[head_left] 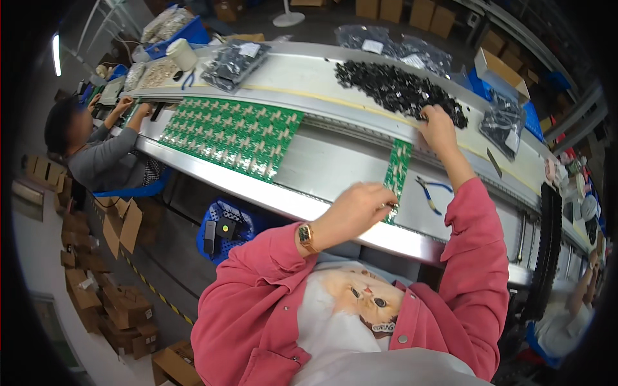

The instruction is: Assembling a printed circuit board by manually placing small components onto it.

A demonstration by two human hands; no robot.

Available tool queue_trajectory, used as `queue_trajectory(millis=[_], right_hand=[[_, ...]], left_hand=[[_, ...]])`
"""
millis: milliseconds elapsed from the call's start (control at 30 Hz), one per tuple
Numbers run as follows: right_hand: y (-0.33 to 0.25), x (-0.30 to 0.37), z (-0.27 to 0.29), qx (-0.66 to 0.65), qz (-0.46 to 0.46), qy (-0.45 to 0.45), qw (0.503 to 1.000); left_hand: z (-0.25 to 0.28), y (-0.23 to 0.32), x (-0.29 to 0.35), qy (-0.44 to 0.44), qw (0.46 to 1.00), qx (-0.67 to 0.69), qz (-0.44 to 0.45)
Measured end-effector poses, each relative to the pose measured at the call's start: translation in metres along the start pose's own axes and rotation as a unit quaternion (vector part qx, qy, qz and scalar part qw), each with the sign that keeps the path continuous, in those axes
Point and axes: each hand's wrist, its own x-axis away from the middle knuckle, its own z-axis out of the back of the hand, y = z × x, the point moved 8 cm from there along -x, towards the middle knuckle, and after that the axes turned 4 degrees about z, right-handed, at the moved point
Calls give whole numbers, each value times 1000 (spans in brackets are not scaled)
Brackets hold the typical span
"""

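Observation:
A narrow green circuit board strip (397, 168) lies across the conveyor rails in front of me. My left hand (360, 209) is over its near end, fingers curled into a pinch; the tiny dark thing at the fingertips is too small to name. My right hand (439, 128) reaches to the right edge of a heap of small black components (393, 87). Its fingertips are drawn together among the pieces, and what they grip is hidden. To the left, a wide panel of green circuit boards (232, 135) with rows of pale parts rests on the line.
Pliers with blue handles (430, 193) lie right of the strip. Bags of black parts (235, 64) stand along the far ledge, with another bag (502, 125) at right. A co-worker (109, 148) sits at the left end. A blue basket (225, 228) is below the front edge.

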Motion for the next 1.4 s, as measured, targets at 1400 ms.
queue_trajectory(millis=[1400], right_hand=[[31,215,-68,-512,-214,-87,827]], left_hand=[[-162,-139,-6,-39,992,-114,34]])
